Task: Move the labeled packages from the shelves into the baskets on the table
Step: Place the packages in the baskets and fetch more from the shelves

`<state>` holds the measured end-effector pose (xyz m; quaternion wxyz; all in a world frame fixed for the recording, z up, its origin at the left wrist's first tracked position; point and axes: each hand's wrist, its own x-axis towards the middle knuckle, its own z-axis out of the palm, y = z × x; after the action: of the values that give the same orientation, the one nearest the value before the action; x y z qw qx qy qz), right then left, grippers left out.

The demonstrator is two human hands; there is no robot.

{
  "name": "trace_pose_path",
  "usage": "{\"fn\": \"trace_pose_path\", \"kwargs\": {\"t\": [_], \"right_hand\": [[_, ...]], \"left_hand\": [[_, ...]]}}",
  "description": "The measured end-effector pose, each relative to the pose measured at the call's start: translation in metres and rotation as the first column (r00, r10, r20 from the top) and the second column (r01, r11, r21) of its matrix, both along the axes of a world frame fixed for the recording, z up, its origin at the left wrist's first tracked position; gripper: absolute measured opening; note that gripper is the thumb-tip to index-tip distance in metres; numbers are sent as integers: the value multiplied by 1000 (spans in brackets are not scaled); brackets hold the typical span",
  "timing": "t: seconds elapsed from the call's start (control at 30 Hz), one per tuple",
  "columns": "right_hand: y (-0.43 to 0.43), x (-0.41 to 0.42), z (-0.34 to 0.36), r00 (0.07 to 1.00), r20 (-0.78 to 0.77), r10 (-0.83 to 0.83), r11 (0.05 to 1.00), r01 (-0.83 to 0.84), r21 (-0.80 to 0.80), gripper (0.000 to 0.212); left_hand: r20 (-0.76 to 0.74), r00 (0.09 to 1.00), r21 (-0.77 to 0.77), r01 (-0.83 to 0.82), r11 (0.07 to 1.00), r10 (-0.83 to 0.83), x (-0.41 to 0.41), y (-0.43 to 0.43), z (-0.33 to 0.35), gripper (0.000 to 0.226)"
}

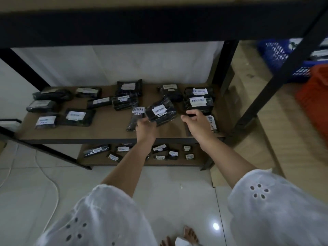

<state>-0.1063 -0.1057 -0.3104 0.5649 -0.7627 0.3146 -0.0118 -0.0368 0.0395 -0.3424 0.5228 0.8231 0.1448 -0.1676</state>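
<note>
Head view, looking down. Nearest: white eyelet sleeves [106, 219], bare feet [188, 235] on pale glossy floor tiles [177, 183], and a white cable [53, 189] lying off to the left. Both forearms reach for the middle shelf [110, 132], a brown board in a black frame.

Left hand [145, 127]: grips the near corner of a tilted package [160, 112], which is propped up off the board near the middle of the front edge.

Right hand [197, 121]: fingers are curled over the near edge of a stacked package [197, 103] toward the shelf's right end. That package is not lifted yet.

Handling, my guess: the packages are wrapped in glossy black film, so they are probably light, soft and a little slippery. The white paper labels read RETURN and look only taped on. It would be better to take each package by the body, thumb on top and fingers under an edge, not by the label.

More packages are scattered toward the back edge and the left end. Smaller ones sit on the lower shelf [142, 162]. Behind is a plain white wall.

A blue basket [276, 52] and an orange basket [314, 96] stand past the right post, well apart from the hands. I cannot tell what they rest on.
</note>
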Motion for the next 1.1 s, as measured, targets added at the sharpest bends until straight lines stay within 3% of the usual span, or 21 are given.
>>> {"fn": "trace_pose_path", "kwargs": {"t": [0.1, 0.33, 0.63, 0.73, 0.9, 1.0, 1.1], "right_hand": [[-7, 11, -27, 998, 14, -67, 997, 66, 29, 31], [-20, 16, -57, 987, -6, -161, 984, 161, 81, 27], [-32, 30, -49, 971, 48, -233, 970, 229, 75, 27], [-47, 41, -51, 944, 88, -318, 944, 324, -62, 34], [-75, 65, -64, 921, -127, -368, 883, 304, -359, 71], [-84, 77, -69, 883, -266, -387, 876, 262, -404, 91], [-90, 79, -74, 861, -376, -343, 894, 176, -412, 95]], "left_hand": [[-104, 988, 94, -106, 990, 116, 19, -16, -28, 58], [-189, 969, -46, -168, 985, 157, 52, -33, -51, 74], [-280, 942, -335, -276, 901, 185, 51, -20, -40, 61], [-297, 936, -404, -303, 863, 190, 45, -10, -42, 55], [-254, 959, -508, -246, 826, 129, 39, -7, -38, 54], [-249, 963, -524, -226, 821, 106, 36, -11, -35, 56], [-250, 965, -538, -201, 819, 73, 33, -14, -33, 56]]}}
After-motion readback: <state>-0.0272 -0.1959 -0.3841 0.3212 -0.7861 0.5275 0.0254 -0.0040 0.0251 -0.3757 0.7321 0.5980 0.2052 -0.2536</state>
